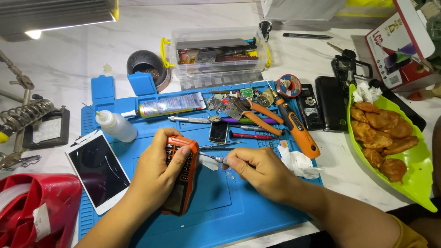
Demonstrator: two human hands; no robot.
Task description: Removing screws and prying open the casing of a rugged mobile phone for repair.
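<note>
The left hand (158, 172) wrapped its grip closed around the orange phone (183, 177), tilting it steady above the mat (220, 202); the right hand (257, 170) pinched a screwdriver (212, 158) against its side.

**Orange on blue, green at the edge**

The orange-and-black plastic keypad phone (181, 177) lies over a bright blue rubber work mat (229, 202). At ten o'clock sits a white-framed smartphone with black cracked glass (98, 171). At two o'clock, an orange-handled electric screwdriver (297, 128); at three, a lime-green leaf-shaped plastic plate (415, 177) of golden-brown fried pieces (379, 138).
</note>
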